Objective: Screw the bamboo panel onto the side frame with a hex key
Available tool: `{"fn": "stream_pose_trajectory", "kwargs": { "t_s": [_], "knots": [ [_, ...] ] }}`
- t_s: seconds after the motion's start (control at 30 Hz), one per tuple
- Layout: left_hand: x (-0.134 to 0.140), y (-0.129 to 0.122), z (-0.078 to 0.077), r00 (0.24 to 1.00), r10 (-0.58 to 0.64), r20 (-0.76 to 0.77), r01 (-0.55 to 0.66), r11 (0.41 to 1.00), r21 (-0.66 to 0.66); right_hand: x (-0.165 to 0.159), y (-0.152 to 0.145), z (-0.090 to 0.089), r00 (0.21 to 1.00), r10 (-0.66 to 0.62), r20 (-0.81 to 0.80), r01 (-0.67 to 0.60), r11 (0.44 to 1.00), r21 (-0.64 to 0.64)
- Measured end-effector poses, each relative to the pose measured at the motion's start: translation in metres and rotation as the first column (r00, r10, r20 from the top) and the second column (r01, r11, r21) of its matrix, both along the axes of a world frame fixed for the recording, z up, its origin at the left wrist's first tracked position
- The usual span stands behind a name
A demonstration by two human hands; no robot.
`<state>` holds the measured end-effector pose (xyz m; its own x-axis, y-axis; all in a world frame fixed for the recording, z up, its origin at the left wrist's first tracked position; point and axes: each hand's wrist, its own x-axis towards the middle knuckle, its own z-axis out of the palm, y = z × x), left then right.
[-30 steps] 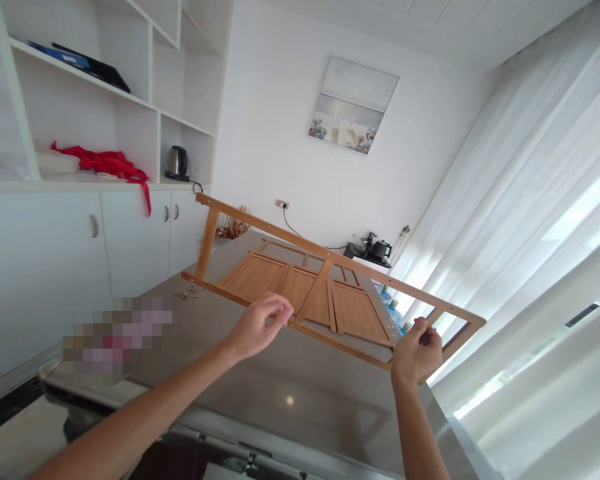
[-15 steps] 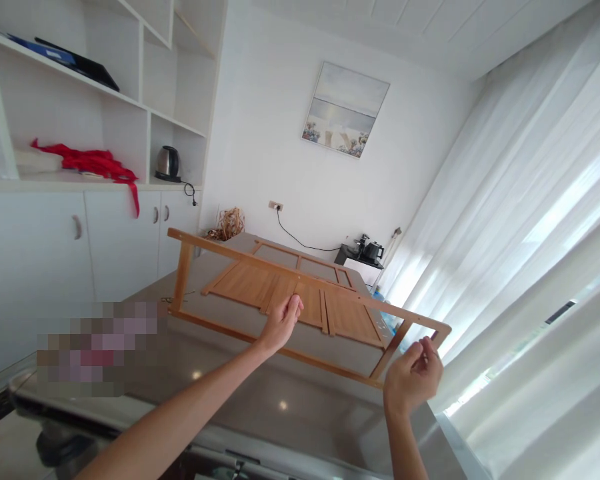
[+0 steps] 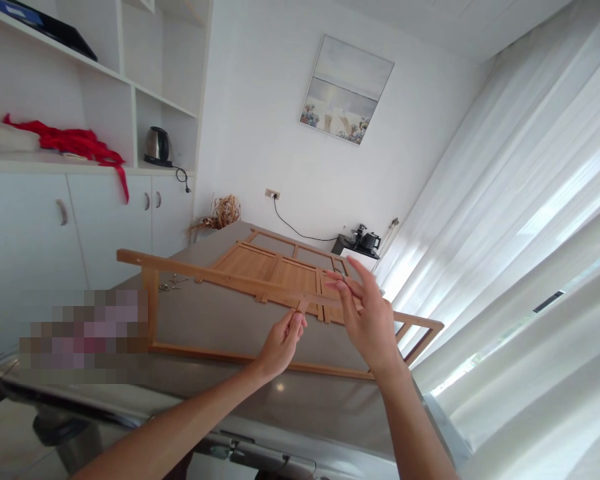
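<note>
A long light-brown wooden frame [image 3: 195, 270] stands on its edge across the near part of the table. At its middle, my left hand [image 3: 283, 343] is closed, thumb and fingers pinching a short wooden piece [image 3: 304, 305] just below the upper rail. My right hand [image 3: 370, 317] is raised in front of that rail, right of the left hand. Its index finger is stretched out and apart, while the thumb and other fingers curve toward each other. I make out nothing between them. Behind lies a flat slatted wooden panel [image 3: 253, 263].
Small metal parts [image 3: 173, 283] lie on the grey table [image 3: 220, 320] at left. White cabinets [image 3: 27, 227] with a kettle [image 3: 157, 145] and red cloth [image 3: 75, 141] stand beyond. A side stand [image 3: 353, 252] holds a black pot. White curtains [image 3: 510, 220] hang at right.
My right hand has moved left and up from the frame's right end, and its index finger has straightened. The frame's left end has swung nearer. My left hand now pinches a short wooden piece.
</note>
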<state>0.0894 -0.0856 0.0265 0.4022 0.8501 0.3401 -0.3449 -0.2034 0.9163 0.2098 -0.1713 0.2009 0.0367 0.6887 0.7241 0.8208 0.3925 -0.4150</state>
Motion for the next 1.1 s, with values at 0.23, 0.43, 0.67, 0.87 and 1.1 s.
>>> {"fn": "stream_pose_trajectory", "kwargs": {
  "t_s": [0.23, 0.43, 0.67, 0.87, 1.1],
  "knots": [
    [-0.011, -0.011, -0.006, 0.999, -0.016, -0.041, 0.016, 1.0, 0.004, -0.013, 0.019, -0.023, 0.971, 0.073, 0.226, -0.037, 0.986, -0.161],
    [-0.009, -0.004, -0.014, 0.999, -0.03, -0.035, 0.031, 0.999, 0.031, -0.018, 0.016, -0.029, 0.952, 0.061, 0.299, -0.021, 0.991, -0.135],
    [-0.008, -0.007, -0.025, 0.997, -0.072, -0.035, 0.074, 0.996, 0.057, -0.021, 0.007, -0.021, 0.958, 0.102, 0.267, -0.058, 0.984, -0.169],
    [-0.012, -0.012, -0.022, 0.994, -0.086, -0.072, 0.092, 0.991, 0.093, -0.02, -0.004, -0.001, 0.965, 0.175, 0.195, -0.13, 0.965, -0.226],
    [-0.006, -0.012, -0.021, 0.991, -0.102, -0.088, 0.11, 0.989, 0.1, -0.005, -0.01, 0.01, 0.967, 0.161, 0.2, -0.131, 0.979, -0.155]
  ]
}}
